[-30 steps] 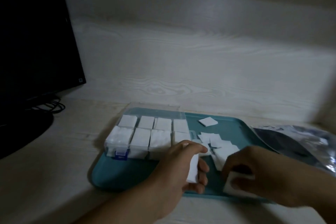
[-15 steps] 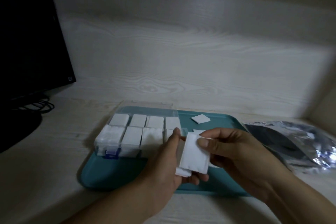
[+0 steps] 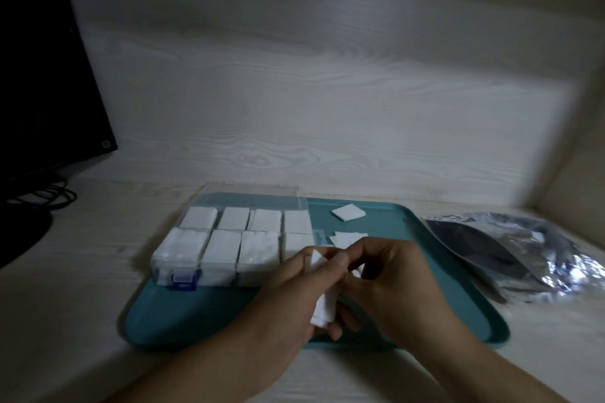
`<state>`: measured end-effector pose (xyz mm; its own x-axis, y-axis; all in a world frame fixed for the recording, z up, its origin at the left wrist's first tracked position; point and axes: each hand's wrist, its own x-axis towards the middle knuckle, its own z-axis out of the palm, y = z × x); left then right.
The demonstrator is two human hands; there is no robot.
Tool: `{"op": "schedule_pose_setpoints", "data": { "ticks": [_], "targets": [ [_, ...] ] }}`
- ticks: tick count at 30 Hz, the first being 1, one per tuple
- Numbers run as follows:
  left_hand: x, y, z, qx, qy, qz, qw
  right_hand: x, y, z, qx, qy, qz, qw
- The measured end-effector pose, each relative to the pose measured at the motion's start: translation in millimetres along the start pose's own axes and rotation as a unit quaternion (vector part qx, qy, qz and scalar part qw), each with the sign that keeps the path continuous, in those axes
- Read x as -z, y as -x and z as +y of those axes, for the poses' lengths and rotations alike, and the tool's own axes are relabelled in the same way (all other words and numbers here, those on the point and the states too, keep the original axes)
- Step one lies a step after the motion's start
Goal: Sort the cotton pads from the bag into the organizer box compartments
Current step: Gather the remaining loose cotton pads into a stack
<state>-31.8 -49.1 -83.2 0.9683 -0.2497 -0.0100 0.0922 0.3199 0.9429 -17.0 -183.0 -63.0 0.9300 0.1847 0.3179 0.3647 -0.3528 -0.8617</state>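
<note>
A clear organizer box [image 3: 229, 239] with a blue latch sits on the left part of a teal tray [image 3: 203, 321]; its compartments hold white cotton pads. My left hand [image 3: 288, 301] grips a small stack of cotton pads [image 3: 324, 301] above the tray's front middle. My right hand [image 3: 389, 278] pinches the top of that same stack from the right, its fingers curled over it. Loose cotton pads [image 3: 345, 237] lie on the tray just behind my hands, and a single pad [image 3: 344, 212] lies near the tray's back edge. The silvery bag [image 3: 510, 249] lies to the right of the tray.
A black monitor [image 3: 42, 75] with its stand and cables [image 3: 52, 196] occupies the left. A pale wood-grain wall [image 3: 327, 91] rises behind the tray, and a side wall closes the right corner. The box's clear lid [image 3: 252, 193] lies open toward the back.
My right hand lifted a pad from the loose pile, brought it to my left hand and now presses it onto the stack held there. Both hands have drawn close together.
</note>
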Motion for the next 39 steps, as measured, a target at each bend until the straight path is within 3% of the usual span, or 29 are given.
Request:
{"op": "schedule_pose_setpoints", "data": {
  "ticks": [4, 7, 10, 13, 15, 17, 24, 28, 34, 37, 39],
  "targets": [
    [0, -2, -2, 0.004, 0.003, 0.015, 1.0, 7, -4, 2, 0.003, 0.056, -0.028, 0.998],
    [2, -4, -1, 0.017, 0.034, 0.055, 0.998, 30, -23, 11, -0.044, 0.018, 0.052, 0.998],
    [1, -3, 1, 0.03, 0.057, 0.053, 0.997, 61, -42, 31, -0.036, 0.102, 0.124, 0.986],
    [-1, -2, 4, 0.044, 0.071, 0.051, 0.995, 71, -47, 47, -0.055, 0.233, 0.021, 0.971],
    [-2, -2, 6, 0.053, 0.086, 0.058, 0.993, 69, -45, 52, -0.092, 0.316, -0.08, 0.941],
    [-2, -2, 7, 0.057, 0.097, 0.068, 0.991, 68, -42, 51, -0.088, 0.389, -0.135, 0.907],
    [1, -4, 3, 0.018, 0.096, 0.061, 0.993, 68, -40, 53, 0.011, 0.389, -0.219, 0.895],
    [4, -4, 3, 0.014, 0.099, 0.048, 0.994, 68, -43, 53, 0.023, 0.386, -0.176, 0.906],
    [0, -2, 6, 0.022, 0.103, 0.052, 0.993, 79, -41, 30, 0.073, 0.247, -0.057, 0.964],
    [-2, -2, 6, 0.03, 0.103, 0.059, 0.993, 80, -31, 2, 0.055, 0.022, -0.056, 0.997],
    [-3, -3, 4, 0.025, 0.096, 0.058, 0.993, 66, -23, -8, 0.034, -0.111, -0.084, 0.99]
  ]
}}
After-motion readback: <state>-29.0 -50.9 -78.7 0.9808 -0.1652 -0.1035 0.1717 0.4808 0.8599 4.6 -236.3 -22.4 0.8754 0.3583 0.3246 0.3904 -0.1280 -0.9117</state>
